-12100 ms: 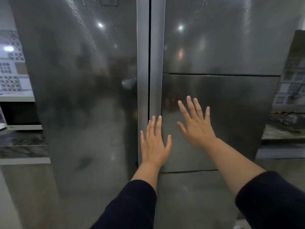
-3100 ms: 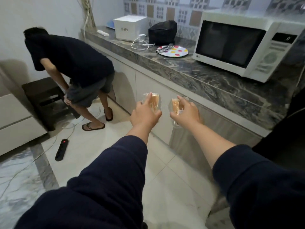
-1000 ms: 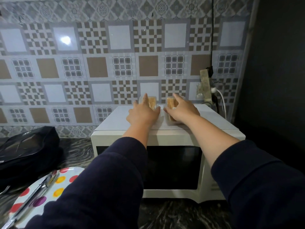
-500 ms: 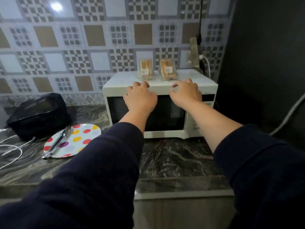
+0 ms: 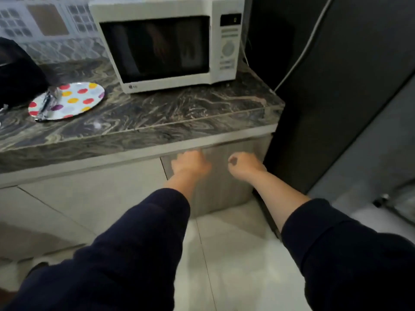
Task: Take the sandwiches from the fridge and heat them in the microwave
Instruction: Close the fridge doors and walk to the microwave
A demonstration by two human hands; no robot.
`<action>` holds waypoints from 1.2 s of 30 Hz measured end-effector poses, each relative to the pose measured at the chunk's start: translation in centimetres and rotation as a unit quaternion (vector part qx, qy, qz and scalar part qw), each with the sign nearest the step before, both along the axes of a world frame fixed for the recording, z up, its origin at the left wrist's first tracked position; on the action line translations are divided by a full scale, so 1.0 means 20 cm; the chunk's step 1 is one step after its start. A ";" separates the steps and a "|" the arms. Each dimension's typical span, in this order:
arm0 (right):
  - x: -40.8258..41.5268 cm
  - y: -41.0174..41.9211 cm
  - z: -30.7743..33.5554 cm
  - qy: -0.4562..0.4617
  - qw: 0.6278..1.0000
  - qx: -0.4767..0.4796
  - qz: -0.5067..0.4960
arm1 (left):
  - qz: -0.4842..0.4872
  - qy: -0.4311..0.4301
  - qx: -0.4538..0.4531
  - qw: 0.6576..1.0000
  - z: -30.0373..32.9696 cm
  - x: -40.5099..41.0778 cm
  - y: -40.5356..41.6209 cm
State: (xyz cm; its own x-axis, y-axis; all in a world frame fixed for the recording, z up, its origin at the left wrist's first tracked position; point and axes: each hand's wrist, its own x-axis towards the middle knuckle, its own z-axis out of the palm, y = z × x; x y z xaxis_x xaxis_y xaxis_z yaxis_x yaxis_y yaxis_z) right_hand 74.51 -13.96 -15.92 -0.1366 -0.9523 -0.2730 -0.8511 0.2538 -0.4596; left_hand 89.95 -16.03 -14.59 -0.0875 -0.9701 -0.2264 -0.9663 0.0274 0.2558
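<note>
A white microwave (image 5: 170, 41) stands on the dark marbled counter (image 5: 170, 111), its dark door closed. Its top is cut off by the frame, so the sandwiches are out of view. My left hand (image 5: 190, 163) and my right hand (image 5: 246, 166) hang below the counter's front edge, in front of a grey cabinet door (image 5: 221, 187). Both hands are loosely curled with nothing in them. Motion blurs them.
A white plate with coloured dots (image 5: 69, 100) carries metal utensils, left of the microwave. A black bag (image 5: 19, 72) sits at the far left. The dark fridge side (image 5: 350, 86) rises at the right, with a grey cable (image 5: 307, 43) across it. Pale floor tiles lie below.
My hands have dropped from the microwave's top front edge to below the counter edge. The view has tilted down and back, so the sandwiches on the microwave top have left the frame.
</note>
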 end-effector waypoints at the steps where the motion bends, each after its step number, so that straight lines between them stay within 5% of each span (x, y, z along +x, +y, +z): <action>1: -0.06 0.12 -0.06 -0.004 1.000 0.022 -0.001 | -0.020 -0.008 0.032 0.999 -0.05 -0.05 0.09; 8: -0.49 0.84 -0.35 -0.018 0.992 0.093 -0.085 | -0.121 -0.046 0.156 0.979 -0.29 -0.45 0.59; 20: -1.52 1.92 -0.44 -0.028 0.938 0.093 -0.331 | -0.383 -0.053 0.137 0.912 -0.42 -1.74 1.40; 36: -2.94 2.46 -0.34 -0.031 0.820 0.068 -0.568 | -0.614 -0.078 0.105 0.778 -0.39 -3.63 1.74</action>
State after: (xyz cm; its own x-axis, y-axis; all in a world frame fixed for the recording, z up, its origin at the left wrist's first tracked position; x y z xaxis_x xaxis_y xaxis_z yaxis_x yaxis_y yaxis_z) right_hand 15.62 35.19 -22.68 -0.8958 -0.1803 -0.4063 -0.0058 0.9187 -0.3948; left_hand 17.27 18.71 -22.36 -0.8753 -0.1169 -0.4693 -0.2640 0.9285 0.2612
